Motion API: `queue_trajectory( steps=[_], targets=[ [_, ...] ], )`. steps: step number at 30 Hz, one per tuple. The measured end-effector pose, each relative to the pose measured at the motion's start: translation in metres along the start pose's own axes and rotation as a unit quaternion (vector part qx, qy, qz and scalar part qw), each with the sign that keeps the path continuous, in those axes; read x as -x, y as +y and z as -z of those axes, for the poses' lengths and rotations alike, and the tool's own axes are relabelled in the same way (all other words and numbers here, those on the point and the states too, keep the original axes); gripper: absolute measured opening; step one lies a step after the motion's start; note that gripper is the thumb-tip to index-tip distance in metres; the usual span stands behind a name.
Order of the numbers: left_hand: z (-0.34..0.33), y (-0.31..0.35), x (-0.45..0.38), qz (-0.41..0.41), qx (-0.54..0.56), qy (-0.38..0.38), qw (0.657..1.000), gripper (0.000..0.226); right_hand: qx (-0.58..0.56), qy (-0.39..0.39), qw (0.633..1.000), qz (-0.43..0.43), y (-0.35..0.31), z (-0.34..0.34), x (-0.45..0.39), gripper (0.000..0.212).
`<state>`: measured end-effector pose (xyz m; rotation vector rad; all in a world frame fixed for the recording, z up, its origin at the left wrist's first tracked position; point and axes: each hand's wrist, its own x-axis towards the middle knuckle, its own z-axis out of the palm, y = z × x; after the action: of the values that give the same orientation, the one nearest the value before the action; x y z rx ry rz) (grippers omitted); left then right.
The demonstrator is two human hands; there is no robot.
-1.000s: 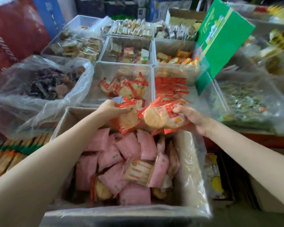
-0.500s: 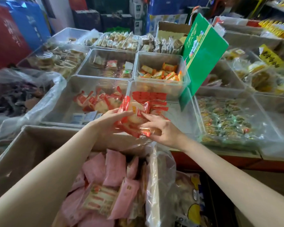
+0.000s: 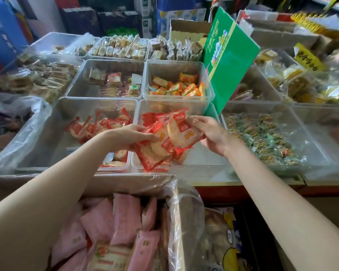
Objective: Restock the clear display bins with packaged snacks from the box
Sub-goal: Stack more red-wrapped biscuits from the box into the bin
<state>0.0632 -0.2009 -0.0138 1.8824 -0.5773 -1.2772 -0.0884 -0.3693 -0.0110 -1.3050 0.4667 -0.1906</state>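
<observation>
Hands: left hand (image 3: pixel 129 135), right hand (image 3: pixel 209 132) grip red cracker packets (image 3: pixel 164 141) over clear bin (image 3: pixel 202 163).

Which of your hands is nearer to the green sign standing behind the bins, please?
Right. The right hand is just below and left of the green sign; the left hand sits farther left, across the red snack packets both hold.

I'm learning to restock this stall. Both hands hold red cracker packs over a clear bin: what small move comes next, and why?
Probably lower the packs and let go. The left hand and right hand both grip the red cracker packs directly above the front clear bin, which already holds a few matching red packs and has bare floor showing, so they would likely land in the right place.
</observation>
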Motion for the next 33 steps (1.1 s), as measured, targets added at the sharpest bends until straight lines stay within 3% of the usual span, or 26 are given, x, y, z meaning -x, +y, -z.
queue_trajectory(
  steps=[4, 7, 9, 12, 14, 16, 20, 22, 24, 27, 29, 30, 33],
  targets=[
    [-0.002, 0.016, -0.010, 0.007, -0.012, -0.045, 0.999, 0.019, 0.056, -0.020, 0.996, -0.065, 0.009, -0.001, -0.008, 0.054],
    [-0.004, 0.016, -0.023, 0.042, 0.076, -0.079, 0.993, 0.043, 0.036, 0.016, 0.997, -0.063, 0.018, -0.004, -0.010, 0.068],
    [-0.005, 0.014, -0.028, 0.065, 0.119, -0.129, 0.982, 0.058, -0.002, 0.058, 0.997, -0.057, 0.021, 0.000, -0.010, 0.048],
    [-0.009, 0.010, -0.028, 0.042, 0.127, -0.157, 0.978, 0.044, -0.112, 0.124, 0.983, -0.082, 0.025, 0.013, -0.010, 0.031],
    [-0.009, 0.008, -0.030, 0.013, 0.139, -0.142, 0.980, 0.037, -0.211, 0.156, 0.960, -0.101, 0.025, 0.022, -0.009, 0.028],
    [-0.006, 0.009, -0.032, -0.003, 0.119, -0.104, 0.987, 0.032, -0.274, 0.177, 0.940, -0.098, 0.024, 0.032, -0.010, 0.042],
    [-0.005, 0.015, -0.045, -0.094, 0.087, 0.078, 0.989, 0.052, -0.275, 0.161, 0.945, -0.073, 0.020, 0.041, -0.014, 0.049],
    [-0.011, 0.016, -0.052, -0.202, -0.007, 0.214, 0.956, 0.055, -0.307, 0.144, 0.939, -0.064, 0.018, 0.040, -0.016, 0.046],
    [-0.022, 0.018, -0.054, -0.325, -0.173, 0.306, 0.878, 0.051, -0.341, 0.131, 0.929, -0.050, 0.021, 0.036, -0.019, 0.035],
    [-0.041, 0.017, -0.052, -0.464, -0.339, 0.315, 0.755, 0.044, -0.369, 0.038, 0.927, -0.060, 0.026, 0.027, -0.020, 0.059],
    [-0.046, 0.009, -0.054, -0.513, -0.425, 0.304, 0.681, 0.042, -0.373, -0.019, 0.927, -0.029, 0.027, 0.026, -0.021, 0.066],
    [-0.046, 0.004, -0.056, -0.518, -0.449, 0.298, 0.664, 0.044, -0.376, -0.037, 0.926, -0.012, 0.028, 0.026, -0.022, 0.064],
    [-0.043, -0.005, -0.062, -0.511, -0.477, 0.258, 0.667, 0.058, -0.382, -0.055, 0.922, -0.009, 0.029, 0.029, -0.021, 0.063]
  ],
)
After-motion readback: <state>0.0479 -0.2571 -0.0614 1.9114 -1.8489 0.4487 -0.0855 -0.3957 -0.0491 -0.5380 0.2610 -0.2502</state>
